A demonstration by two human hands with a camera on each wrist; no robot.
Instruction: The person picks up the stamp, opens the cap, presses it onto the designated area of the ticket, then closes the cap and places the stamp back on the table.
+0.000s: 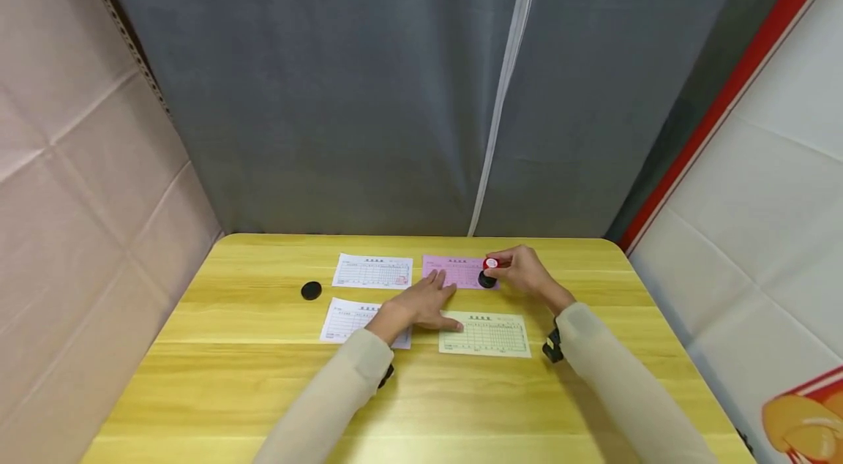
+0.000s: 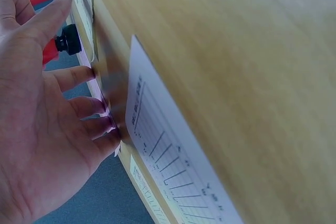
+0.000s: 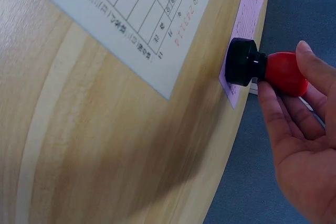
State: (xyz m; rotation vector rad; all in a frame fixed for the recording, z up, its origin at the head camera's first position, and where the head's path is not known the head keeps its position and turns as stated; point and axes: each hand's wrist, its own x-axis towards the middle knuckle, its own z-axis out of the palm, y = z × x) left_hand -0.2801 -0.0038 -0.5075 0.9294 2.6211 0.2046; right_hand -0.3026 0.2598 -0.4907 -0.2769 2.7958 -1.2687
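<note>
My right hand pinches the red knob of a stamp, its round black base down at the right end of a pink form slip. At that slip's left part rest the extended fingers of my left hand, spread out, with the thumb reaching over the corner of a pale green form slip. Under the left wrist lies a pale lavender-white form slip, partly hidden. Behind it, a white form slip bears a red stamp mark near its lower right corner.
A flat black disc lies on the wooden table, left of the slips. Grey curtain hangs along the table's far edge, with pale cloth walls on both sides.
</note>
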